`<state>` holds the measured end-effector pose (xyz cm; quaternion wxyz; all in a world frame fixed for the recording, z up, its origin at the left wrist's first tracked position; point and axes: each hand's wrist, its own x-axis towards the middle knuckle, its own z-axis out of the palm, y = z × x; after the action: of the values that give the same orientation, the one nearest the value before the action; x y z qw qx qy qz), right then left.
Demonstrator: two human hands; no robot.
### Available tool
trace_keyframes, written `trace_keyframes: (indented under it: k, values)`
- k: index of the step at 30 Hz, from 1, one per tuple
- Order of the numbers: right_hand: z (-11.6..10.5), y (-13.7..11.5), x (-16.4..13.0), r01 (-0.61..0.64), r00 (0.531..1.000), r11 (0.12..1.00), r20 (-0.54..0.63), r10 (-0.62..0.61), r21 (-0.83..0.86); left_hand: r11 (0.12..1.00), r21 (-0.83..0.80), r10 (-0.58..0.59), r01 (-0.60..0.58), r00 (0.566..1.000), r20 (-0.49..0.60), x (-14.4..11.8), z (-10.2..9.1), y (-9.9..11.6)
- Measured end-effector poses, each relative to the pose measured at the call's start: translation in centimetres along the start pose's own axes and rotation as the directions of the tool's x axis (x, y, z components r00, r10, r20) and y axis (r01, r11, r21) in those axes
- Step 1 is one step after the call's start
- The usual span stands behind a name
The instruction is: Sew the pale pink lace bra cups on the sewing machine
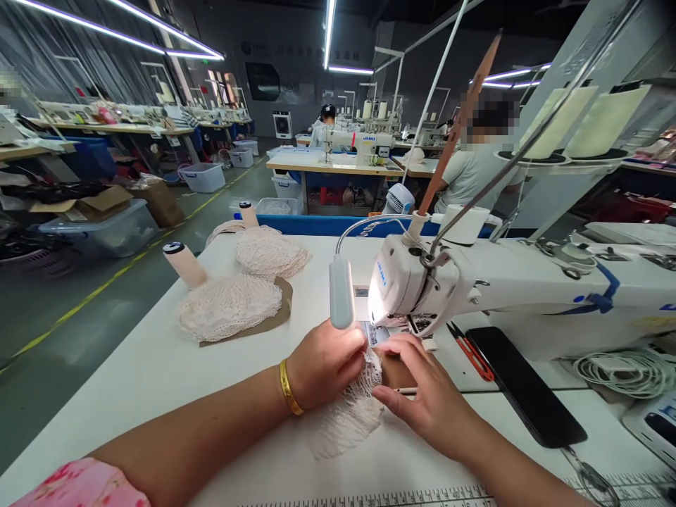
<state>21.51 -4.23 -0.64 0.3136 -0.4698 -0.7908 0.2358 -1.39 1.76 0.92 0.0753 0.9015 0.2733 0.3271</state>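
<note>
Under the lit head of a white sewing machine (401, 282), my left hand (330, 362) is closed on a white lace piece (351, 415), its fingertips close to the needle area. The lace spreads toward me on the table below that hand. My right hand (427, 387) lies at the lace's right side, thumb and fingers apart, the thumb close to its edge. Beneath the right hand shows a brown flat piece (398, 370), partly hidden, with a thin pale stick. A small lamp (342, 292) on a bent neck hangs just above my left hand.
Two lace stacks (232, 306) and thread cones (184, 264) stand on the left of the table. Red-handled snips (475, 355), a black phone (528, 387) and coiled cord (623, 373) lie at right. A ruler strip (370, 496) runs along the front. Other people sit beyond.
</note>
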Motion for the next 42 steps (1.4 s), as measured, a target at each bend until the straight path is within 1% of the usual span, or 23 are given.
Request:
trace_keyframes:
  k: [1,3,8,13,18,24,29,31,34,36,38,40,42]
  values:
    - [0.2,0.1,0.2,-0.019,1.000,1.000,0.017,0.019,0.012,1.000,-0.009,0.027,-0.028,0.999,-0.030,0.0,0.1,0.1]
    - [0.5,0.0,0.5,-0.007,1.000,0.999,0.021,0.006,0.034,0.997,-0.019,0.070,-0.072,0.995,-0.071,0.0,0.3,0.3]
    - [0.7,-0.4,0.8,0.062,0.996,0.998,-0.062,-0.062,0.011,0.994,-0.011,0.110,-0.111,0.990,-0.083,0.2,0.5,0.6]
    - [0.7,-0.3,0.8,0.089,0.991,0.996,-0.097,-0.090,-0.017,0.989,0.051,0.148,-0.142,0.978,-0.150,0.2,0.6,0.7]
    - [0.7,-0.4,0.8,0.083,0.991,0.996,-0.102,-0.085,-0.028,0.989,0.073,0.142,-0.132,0.978,-0.154,0.1,0.5,0.6]
    - [0.6,-0.4,0.6,0.068,0.995,0.998,-0.077,-0.068,-0.002,0.990,0.070,0.134,-0.125,0.982,-0.136,0.2,0.5,0.5]
    - [1.1,-0.4,0.3,0.018,0.998,0.996,-0.065,-0.012,0.093,0.992,0.059,0.120,-0.114,0.986,-0.118,0.4,0.5,0.8]
    - [1.5,-0.4,0.3,0.050,0.994,0.997,-0.100,-0.043,0.065,0.993,0.062,0.105,-0.098,0.986,-0.133,0.5,0.5,1.2]
    - [1.5,-0.4,0.2,0.121,0.975,0.993,-0.187,-0.117,0.006,0.993,0.068,0.107,-0.098,0.984,-0.142,0.6,0.3,2.2]
    - [0.9,-0.9,0.0,0.173,0.963,0.985,-0.214,-0.167,0.010,0.995,0.050,0.090,-0.084,0.987,-0.131,0.7,0.0,3.2]
    - [-0.5,-1.7,-0.6,0.232,0.954,0.972,-0.201,-0.221,0.030,0.999,-0.019,0.038,-0.041,0.993,-0.111,0.6,-0.6,4.5]
    - [-2.2,-3.1,-1.5,0.265,0.954,0.962,-0.161,-0.252,0.062,0.987,-0.157,-0.057,0.047,0.997,-0.059,0.6,-1.4,6.2]
    - [-4.2,-4.7,-2.7,0.252,0.966,0.960,-0.082,-0.243,0.122,0.935,-0.315,-0.162,0.165,0.986,0.034,0.5,-2.5,8.0]
